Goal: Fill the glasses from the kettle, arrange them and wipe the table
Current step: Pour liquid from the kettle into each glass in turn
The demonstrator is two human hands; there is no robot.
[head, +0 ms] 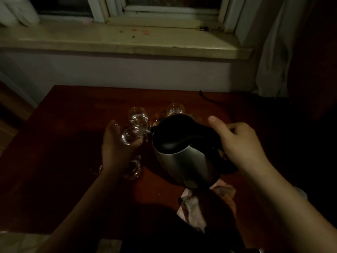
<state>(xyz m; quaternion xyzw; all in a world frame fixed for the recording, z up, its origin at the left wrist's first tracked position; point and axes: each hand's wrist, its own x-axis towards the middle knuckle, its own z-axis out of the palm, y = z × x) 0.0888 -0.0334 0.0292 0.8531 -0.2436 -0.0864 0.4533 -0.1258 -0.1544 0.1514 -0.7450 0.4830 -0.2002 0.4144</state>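
Nearest, a crumpled cloth [193, 209] lies on the red table [63, 143], below the kettle [184, 156]. Gripping the kettle's black handle, the right hand [238, 141] tilts it, spout toward a glass [130, 136] held in the left hand's [116, 148] curled fingers. More glasses stand behind [138, 115], [174, 108] and one [134, 169] under the left wrist. A windowsill [118, 41] runs beyond the table.

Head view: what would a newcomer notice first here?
The steel kettle at centre, tipped leftward by the right hand on its black handle. Its spout meets a small glass held in the left hand. More glasses cluster behind on the dark red table.
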